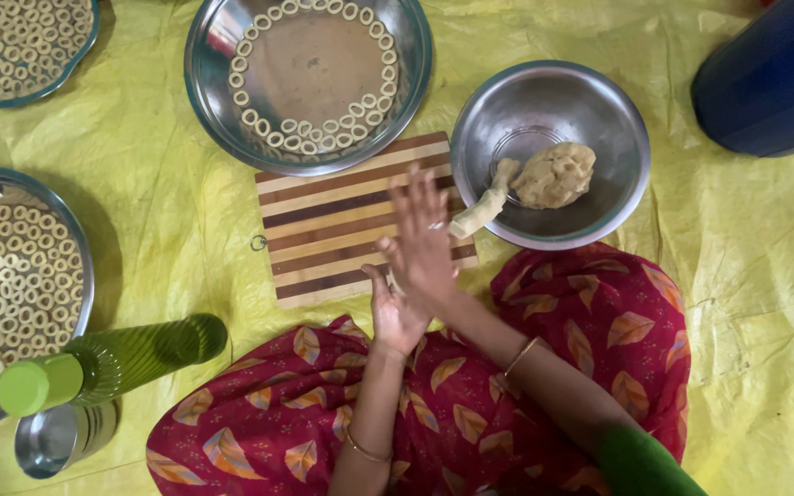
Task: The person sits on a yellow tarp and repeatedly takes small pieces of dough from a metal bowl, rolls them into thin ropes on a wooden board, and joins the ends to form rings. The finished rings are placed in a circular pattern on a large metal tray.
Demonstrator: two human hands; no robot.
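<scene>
Head view: right hand (420, 241) pressed flat over left hand (395, 317), maybe rolling dough; could have torn if rubbed hard.

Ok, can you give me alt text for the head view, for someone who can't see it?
A person's right hand lies across the left hand, palms pressed together over a striped wooden cutting board on a yellow plastic sheet. Beside it, a round steel bowl holds a lump of pale dough; a steel plate ringed with small dough rings sits behind.
</scene>
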